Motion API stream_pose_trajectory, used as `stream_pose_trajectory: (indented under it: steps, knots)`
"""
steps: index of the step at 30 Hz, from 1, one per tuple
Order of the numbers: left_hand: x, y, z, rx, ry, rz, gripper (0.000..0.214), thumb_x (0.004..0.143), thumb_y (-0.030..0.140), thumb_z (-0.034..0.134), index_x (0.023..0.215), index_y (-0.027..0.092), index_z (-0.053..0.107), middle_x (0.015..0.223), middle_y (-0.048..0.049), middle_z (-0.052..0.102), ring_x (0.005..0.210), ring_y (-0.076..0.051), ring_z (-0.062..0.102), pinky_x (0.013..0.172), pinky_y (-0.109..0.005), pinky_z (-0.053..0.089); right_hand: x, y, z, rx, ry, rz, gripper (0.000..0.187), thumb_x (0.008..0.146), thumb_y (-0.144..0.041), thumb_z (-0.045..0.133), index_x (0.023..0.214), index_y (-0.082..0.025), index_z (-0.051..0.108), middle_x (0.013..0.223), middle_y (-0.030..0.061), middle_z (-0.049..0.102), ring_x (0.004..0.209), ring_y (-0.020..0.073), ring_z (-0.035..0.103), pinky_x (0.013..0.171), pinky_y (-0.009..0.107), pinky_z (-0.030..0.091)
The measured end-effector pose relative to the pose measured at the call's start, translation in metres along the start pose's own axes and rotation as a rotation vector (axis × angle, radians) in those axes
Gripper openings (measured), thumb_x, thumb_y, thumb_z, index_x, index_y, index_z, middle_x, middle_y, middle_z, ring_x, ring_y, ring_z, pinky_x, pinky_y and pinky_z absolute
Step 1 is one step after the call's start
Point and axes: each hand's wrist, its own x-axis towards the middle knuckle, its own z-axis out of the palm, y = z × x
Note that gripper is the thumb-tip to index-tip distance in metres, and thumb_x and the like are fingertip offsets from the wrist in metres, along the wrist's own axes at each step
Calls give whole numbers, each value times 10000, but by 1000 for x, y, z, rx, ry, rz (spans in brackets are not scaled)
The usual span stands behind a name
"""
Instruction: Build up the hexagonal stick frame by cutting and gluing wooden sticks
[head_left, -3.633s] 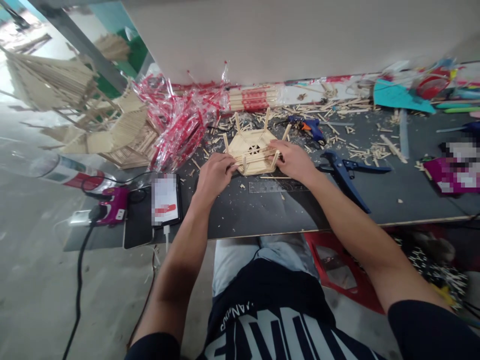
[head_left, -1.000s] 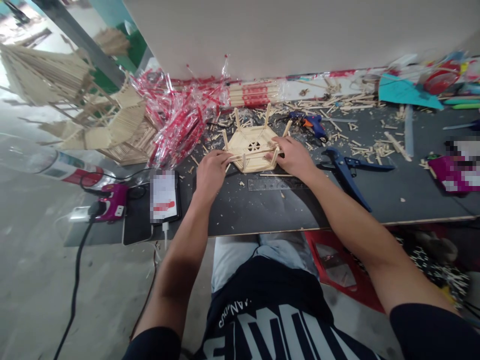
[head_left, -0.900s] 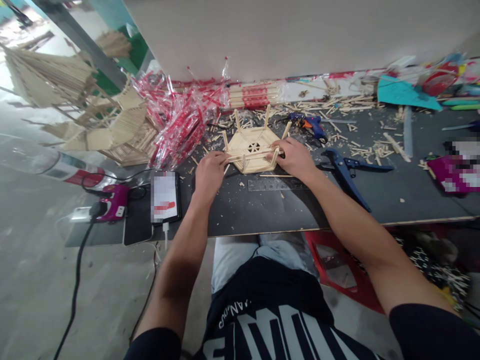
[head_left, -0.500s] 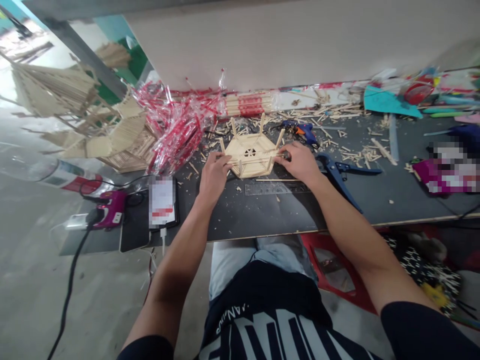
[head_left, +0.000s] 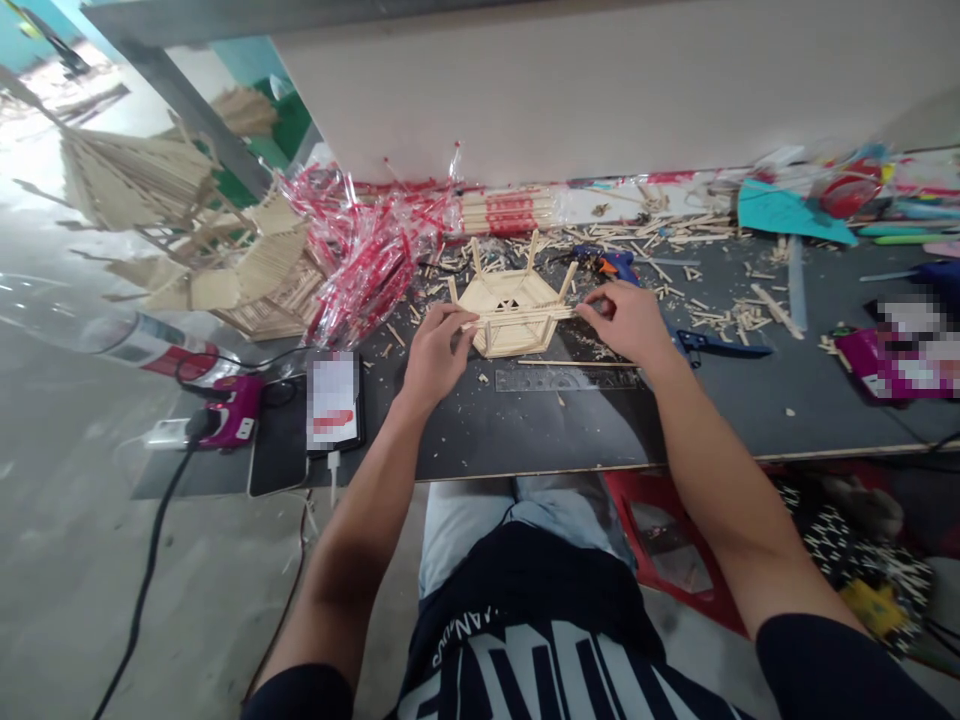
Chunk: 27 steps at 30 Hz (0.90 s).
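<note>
A hexagonal frame of thin pale wooden sticks (head_left: 517, 284) rests on the dark table, with several short posts standing up from its corners. Across its near side lies a small row of wooden sticks (head_left: 525, 315). My left hand (head_left: 437, 352) pinches the left end of that row between thumb and fingers. At the other end, the bent fingertips of my right hand (head_left: 626, 322) close in a pinch at the stick tips; the exact contact there is hard to make out. A clear ruler (head_left: 562, 380) and one loose stick (head_left: 577, 363) lie just in front of the frame.
Behind lie red-and-clear plastic wrappers (head_left: 367, 270), a wrapped stick bundle (head_left: 510, 212), a blue glue gun (head_left: 619, 265) and scattered offcuts. Blue cutters (head_left: 720, 345) sit beyond my right wrist. At left are a phone (head_left: 332, 400), a purple power adapter (head_left: 232, 412) and larger stick models (head_left: 247, 270).
My right hand has shifted right, away from the frame's corner to the tips of the sticks. My left hand stays on their left end. The whole view has swung slightly.
</note>
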Motion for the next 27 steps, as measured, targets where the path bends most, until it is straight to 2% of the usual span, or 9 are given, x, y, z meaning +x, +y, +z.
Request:
stream_pose_trajectory:
  steps: [5, 10, 13, 15, 18, 20, 23, 27]
  knots:
    - [0, 1, -1, -76, -122, 52, 170, 910, 113, 599, 1031, 205, 675, 1040, -54, 737, 868, -163, 690, 816, -311, 565, -5, 3, -17, 121, -345, -112, 267, 804, -478, 704, 822, -213, 728, 700, 28, 637, 640, 183, 557, 678, 351, 451]
    - [0, 4, 1, -122, -194, 4, 141, 886, 178, 706, 1021, 204, 676, 937, -29, 748, 757, -150, 680, 734, -280, 541, -9, -10, -13, 141, -584, -277, 349, 726, -519, 814, 878, -209, 757, 841, 48, 676, 744, 195, 596, 711, 336, 457]
    - [-1, 5, 3, -113, -202, -35, 30, 923, 179, 684, 942, 201, 675, 878, -24, 745, 771, -157, 688, 765, -284, 536, -11, -17, -8, 49, -596, -333, 312, 705, -469, 861, 856, -216, 758, 881, 58, 677, 859, 234, 621, 803, 362, 472]
    - [-1, 5, 5, -85, -204, -45, 50, 947, 176, 650, 906, 197, 671, 886, -37, 751, 831, -176, 702, 813, -304, 540, -12, -20, -8, 8, -575, -337, 282, 706, -435, 871, 833, -214, 751, 905, 68, 674, 926, 258, 623, 856, 381, 473]
    - [-1, 5, 9, -77, -209, -54, 75, 969, 193, 615, 922, 200, 673, 982, -65, 778, 942, -206, 718, 879, -341, 546, -14, -23, -10, 35, -585, -327, 264, 722, -409, 867, 840, -214, 734, 952, 70, 668, 922, 253, 621, 842, 376, 476]
    - [0, 5, 11, -97, -193, -75, 88, 981, 208, 596, 937, 207, 673, 1023, -71, 788, 971, -212, 723, 888, -348, 546, -14, -23, -10, 76, -599, -335, 317, 693, -432, 892, 859, -221, 723, 950, 61, 668, 907, 248, 616, 826, 370, 477]
    - [3, 4, 15, -114, -136, -117, 126, 988, 247, 586, 891, 214, 659, 974, -72, 790, 901, -206, 723, 828, -337, 541, -13, -22, -9, 92, -612, -352, 341, 656, -424, 918, 852, -225, 723, 932, 53, 663, 946, 258, 614, 858, 376, 481]
    - [7, 5, 18, -165, -88, -144, 125, 968, 264, 600, 864, 222, 654, 920, -54, 789, 838, -183, 712, 784, -318, 540, -12, -17, -8, 92, -638, -342, 199, 724, -365, 854, 836, -229, 761, 947, 63, 664, 977, 263, 629, 895, 394, 497]
